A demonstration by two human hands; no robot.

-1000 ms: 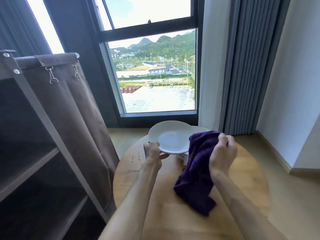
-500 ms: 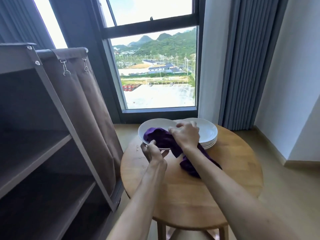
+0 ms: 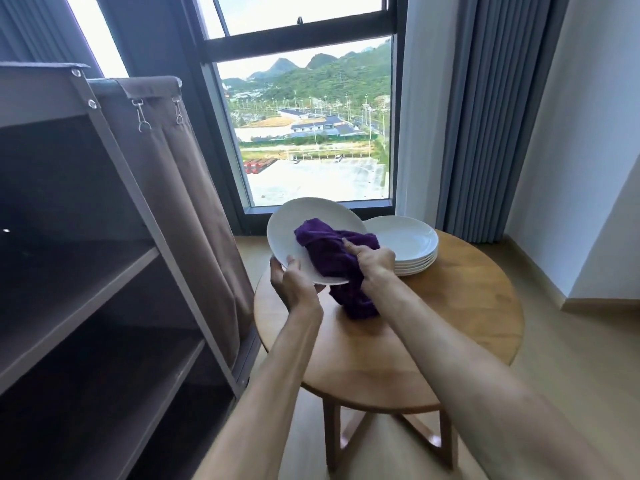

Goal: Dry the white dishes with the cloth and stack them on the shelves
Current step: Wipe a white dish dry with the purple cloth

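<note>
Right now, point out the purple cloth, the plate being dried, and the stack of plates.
purple cloth [image 3: 332, 251]: head view, bunched part lying on the plate.
plate being dried [image 3: 287, 223]: head view, bare upper-left face.
stack of plates [image 3: 405, 237]: head view, top plate's inner face.

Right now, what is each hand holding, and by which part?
Left hand grips the tilted white plate by its near rim. Right hand grips the purple cloth bunched mid-length, pressing it on the plate.

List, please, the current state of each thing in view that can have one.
Held plate: tilted, lifted off the table, gripped at its near rim.
Purple cloth: bunched, pressed on the held plate.
Plate stack: on the table, untouched.
Left hand: grips the plate.
Right hand: grips the cloth.
Shelves: no dishes visible.
Shelf curtain: drawn aside.
</note>
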